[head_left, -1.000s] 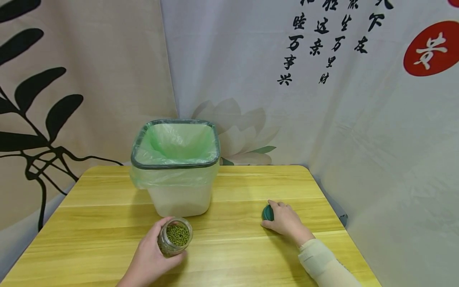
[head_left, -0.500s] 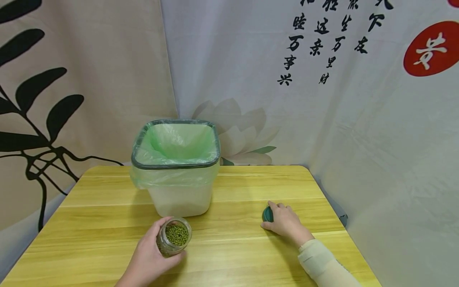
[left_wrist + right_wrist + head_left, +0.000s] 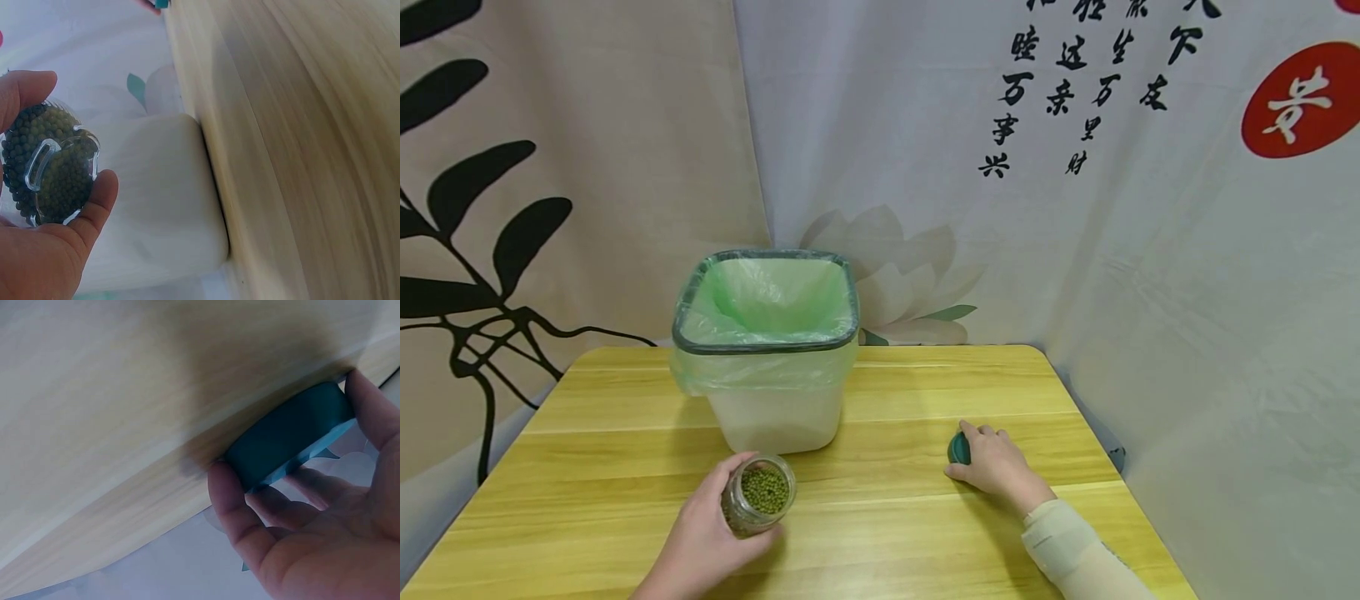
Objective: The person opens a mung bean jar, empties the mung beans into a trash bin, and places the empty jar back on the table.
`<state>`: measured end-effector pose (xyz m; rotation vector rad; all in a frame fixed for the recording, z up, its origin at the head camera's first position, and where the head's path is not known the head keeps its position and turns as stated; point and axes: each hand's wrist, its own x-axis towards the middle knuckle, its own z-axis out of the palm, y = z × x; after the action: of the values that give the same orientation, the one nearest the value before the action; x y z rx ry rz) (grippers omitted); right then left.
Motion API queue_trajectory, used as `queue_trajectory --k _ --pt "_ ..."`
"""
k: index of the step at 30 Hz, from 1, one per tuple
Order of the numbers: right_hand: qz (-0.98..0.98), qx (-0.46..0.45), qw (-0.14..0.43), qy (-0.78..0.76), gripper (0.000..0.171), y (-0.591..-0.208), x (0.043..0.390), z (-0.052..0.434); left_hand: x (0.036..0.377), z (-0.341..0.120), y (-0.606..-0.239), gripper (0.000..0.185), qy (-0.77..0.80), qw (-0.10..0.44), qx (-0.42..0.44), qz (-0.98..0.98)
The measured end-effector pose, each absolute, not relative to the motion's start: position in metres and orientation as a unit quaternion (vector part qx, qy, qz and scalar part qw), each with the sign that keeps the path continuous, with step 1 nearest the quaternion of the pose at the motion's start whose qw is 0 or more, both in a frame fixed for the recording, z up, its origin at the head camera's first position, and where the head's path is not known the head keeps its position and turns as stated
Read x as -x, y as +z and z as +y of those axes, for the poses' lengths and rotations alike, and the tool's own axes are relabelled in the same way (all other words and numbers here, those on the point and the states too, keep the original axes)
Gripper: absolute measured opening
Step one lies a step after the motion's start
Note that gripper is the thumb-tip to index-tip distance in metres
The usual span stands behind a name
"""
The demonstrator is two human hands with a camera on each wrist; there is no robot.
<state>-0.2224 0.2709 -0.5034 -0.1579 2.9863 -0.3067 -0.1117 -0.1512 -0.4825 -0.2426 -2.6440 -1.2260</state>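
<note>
- Now the left hand (image 3: pixel 700 537) wraps its fingers around a small clear jar (image 3: pixel 756 496) near the front of the yellow wooden worktop (image 3: pixel 895 517).
- The jar has no lid on. It is full of little green beans (image 3: pixel 765 490), almost up to the top.
- In the left wrist view, the beans (image 3: pixel 47 165) show through the clear bottom of the jar, with the thumb on one side and the fingers on the other.
- The right hand (image 3: pixel 996 467) lies on the worktop, well apart from the jar. Its fingers curl over a round dark green lid (image 3: pixel 958 448).
- In the right wrist view, the thumb and fingers pinch the edge of the lid (image 3: pixel 290 434), and the lid sits flat on the wood.
- A white square bin (image 3: pixel 775 417) stands behind the jar, near it but not touching. A thin green bag (image 3: pixel 767 304) lines the bin and folds over its grey rim. Nothing shows inside the bag.
- Cloth with black leaves, a pale flower and black writing hangs behind the worktop.
- Since a second ago, the left hand and the jar have slid a tiny bit to the left and closer to the person.
- The right hand and the lid stay in the same spot, and the bin has not moved.
</note>
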Motion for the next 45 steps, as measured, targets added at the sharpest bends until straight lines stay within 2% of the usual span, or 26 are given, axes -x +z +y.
queue_trajectory --k 24,34,45 --pt "0.991 0.054 0.071 -0.098 0.09 -0.502 0.222 0.27 0.112 -0.161 -0.478 0.101 -0.39 0.132 0.098 -0.906" --pt "0.991 0.05 0.076 -0.098 0.096 -0.503 0.222 0.271 0.111 -0.163 -0.478 0.102 -0.392 0.13 0.099 -0.905" --pt "0.991 0.055 0.065 -0.099 0.095 -0.489 0.22 0.267 0.113 -0.165 -0.478 0.102 -0.405 0.131 0.102 -0.899"
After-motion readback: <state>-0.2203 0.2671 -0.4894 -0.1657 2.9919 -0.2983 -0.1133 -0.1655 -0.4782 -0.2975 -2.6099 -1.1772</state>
